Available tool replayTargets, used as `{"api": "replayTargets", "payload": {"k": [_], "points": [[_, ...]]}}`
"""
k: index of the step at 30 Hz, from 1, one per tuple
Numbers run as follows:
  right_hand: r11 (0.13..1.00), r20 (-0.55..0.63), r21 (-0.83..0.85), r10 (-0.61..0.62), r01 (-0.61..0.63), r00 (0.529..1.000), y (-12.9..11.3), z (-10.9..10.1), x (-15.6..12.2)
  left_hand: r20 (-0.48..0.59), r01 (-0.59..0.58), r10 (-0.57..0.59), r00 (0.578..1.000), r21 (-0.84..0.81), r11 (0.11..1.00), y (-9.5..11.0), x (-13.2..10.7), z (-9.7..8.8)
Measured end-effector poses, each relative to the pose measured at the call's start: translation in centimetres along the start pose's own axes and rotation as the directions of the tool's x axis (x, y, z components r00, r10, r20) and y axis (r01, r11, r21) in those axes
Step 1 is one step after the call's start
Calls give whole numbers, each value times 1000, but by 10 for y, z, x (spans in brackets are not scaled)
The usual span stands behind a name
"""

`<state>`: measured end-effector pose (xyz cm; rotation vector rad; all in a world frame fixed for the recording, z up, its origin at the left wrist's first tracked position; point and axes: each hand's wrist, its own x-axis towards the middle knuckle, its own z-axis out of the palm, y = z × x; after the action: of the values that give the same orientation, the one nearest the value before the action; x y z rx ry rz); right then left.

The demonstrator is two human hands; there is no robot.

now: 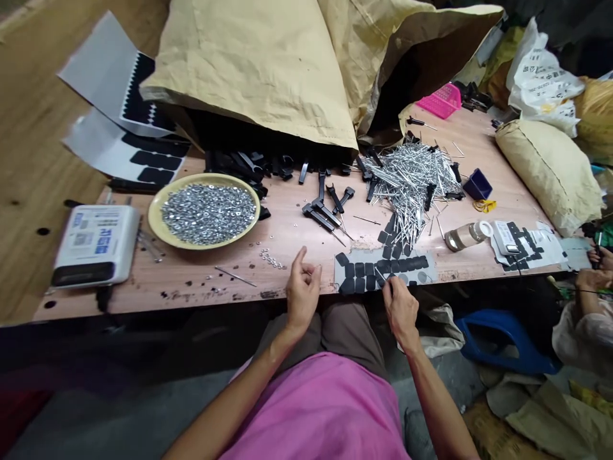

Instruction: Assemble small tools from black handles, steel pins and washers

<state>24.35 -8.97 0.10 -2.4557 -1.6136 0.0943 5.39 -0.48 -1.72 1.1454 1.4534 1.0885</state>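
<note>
My right hand [400,310] rests at the lower edge of a grey backing sheet with black rubber pads [383,271], its fingertips on the pads beside a thin metal pin [380,276]. What those fingertips hold is hidden. My left hand [302,292] is raised just left of that sheet at the table's front edge, fingers loosely curled, with nothing visible in them. Behind both hands lies a heap of steel pins [409,182] mixed with black plastic parts [328,211]. A yellow plate [158,220] of small metal nuts sits further left.
A large brown paper sack [249,70] spills black parts onto the wooden table [143,291]. Along the table stand a white box [96,246], a blue cup [477,185], a glass jar [467,235] and a pink basket [438,101]. A co-worker's hands [594,271] work at the right.
</note>
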Motion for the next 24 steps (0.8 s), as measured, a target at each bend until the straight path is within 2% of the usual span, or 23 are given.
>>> {"api": "replayTargets", "payload": {"k": [3, 7, 8, 12, 13, 16, 20, 24], "points": [[996, 25, -92, 1, 1, 1000, -8, 3, -5, -74, -109, 117, 990, 101, 989, -9, 8, -4], [969, 92, -51, -235, 240, 968, -30, 6, -25, -100, -137, 157, 983, 179, 974, -23, 9, -1], [966, 84, -37, -254, 258, 964, -34, 5, -27, -103, -141, 162, 981, 188, 972, -25, 9, -1], [997, -20, -82, -18, 17, 1000, -39, 4, -27, -99, -153, 174, 980, 192, 969, -27, 10, 0], [995, 9, -94, -39, 39, 999, -39, 4, -27, -98, -148, 170, 981, 197, 969, -26, 10, -1], [965, 122, -78, -242, 252, 963, -41, 6, -30, -106, -131, 158, 982, 224, 966, -23, 12, -1], [987, 37, -154, -48, 53, 998, -39, 9, -33, -112, -134, 161, 981, 217, 967, -20, 13, -1], [974, 94, -163, -144, 158, 985, -43, 19, -39, -115, -133, 163, 980, 233, 963, -22, 15, -1]]}}
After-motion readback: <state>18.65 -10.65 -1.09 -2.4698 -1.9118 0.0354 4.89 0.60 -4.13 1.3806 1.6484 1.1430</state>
